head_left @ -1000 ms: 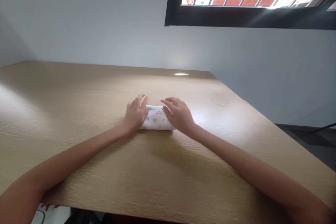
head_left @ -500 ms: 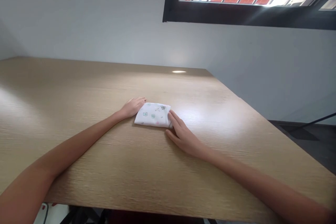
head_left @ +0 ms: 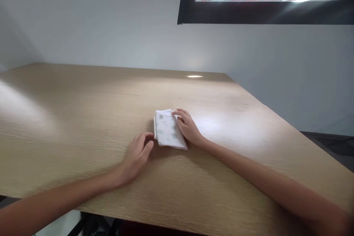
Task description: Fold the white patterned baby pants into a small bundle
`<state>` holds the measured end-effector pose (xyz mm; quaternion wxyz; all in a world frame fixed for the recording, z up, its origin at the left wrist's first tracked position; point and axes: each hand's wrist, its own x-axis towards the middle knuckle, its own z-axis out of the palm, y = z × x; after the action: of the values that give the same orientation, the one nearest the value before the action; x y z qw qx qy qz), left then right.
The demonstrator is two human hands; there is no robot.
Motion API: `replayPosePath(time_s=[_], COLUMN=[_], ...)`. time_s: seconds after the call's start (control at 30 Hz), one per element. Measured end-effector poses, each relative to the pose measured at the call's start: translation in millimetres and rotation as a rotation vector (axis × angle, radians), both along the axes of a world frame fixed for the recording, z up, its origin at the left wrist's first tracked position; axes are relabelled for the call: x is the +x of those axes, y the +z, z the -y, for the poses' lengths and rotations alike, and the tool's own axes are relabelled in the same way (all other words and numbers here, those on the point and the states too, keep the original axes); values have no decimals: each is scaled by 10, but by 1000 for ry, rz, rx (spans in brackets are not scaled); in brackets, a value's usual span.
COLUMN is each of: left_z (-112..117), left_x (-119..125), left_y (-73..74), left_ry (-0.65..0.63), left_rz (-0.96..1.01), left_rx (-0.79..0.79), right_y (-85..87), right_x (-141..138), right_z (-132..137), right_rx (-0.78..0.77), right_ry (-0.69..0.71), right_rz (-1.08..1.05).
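White patterned cloth, folded into a small layered packet, lies flat on the worktop between both hands, set slightly askew, with lower layers peeking out at the left and far edges. Flat backing probably keeps the folds from slipping; central spot presumably chosen so both arms reach it easily. Right hand rests at the packet's right side, fingers bent loosely over the upper right part, likely to steady the layers; can't tell whether that grip pinches fabric or just lies on it. Left hand sits by the near left corner, thumb and forefinger spread, nothing pinched; fingertips at or just beside the edge, contact unclear. That spot seems to suit squaring the edge, opposite the right hand's support. Dark-framed window on the wall beyond, out of reach.
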<state>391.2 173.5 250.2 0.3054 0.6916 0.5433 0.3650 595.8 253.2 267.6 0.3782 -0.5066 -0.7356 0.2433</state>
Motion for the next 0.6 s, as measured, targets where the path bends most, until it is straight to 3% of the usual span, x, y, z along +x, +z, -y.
replayPosePath(time_s=[0.1, 0.2, 0.33, 0.47, 0.53, 0.6], left_z=[-102, -340, -470, -279, -88, 147], left_x=[-42, -2, 192, 520, 797, 1156], left_y=[-32, -32, 24, 101, 142, 178], left_ry=[52, 8, -209, -415, -495, -668], left_rz=[-192, -303, -98, 126, 168, 202], left_rx=[65, 134, 179, 180, 101, -32], right_y=[11, 55, 108, 139, 183, 259], right_x=[-78, -153, -245, -22, 299, 688], right_z=[152, 324, 433, 772, 1102, 1463], right_rx=[47, 117, 117, 78, 47, 56], right_ry=[52, 168, 242, 137, 41, -114], right_rz=[29, 147, 272, 144, 98, 149])
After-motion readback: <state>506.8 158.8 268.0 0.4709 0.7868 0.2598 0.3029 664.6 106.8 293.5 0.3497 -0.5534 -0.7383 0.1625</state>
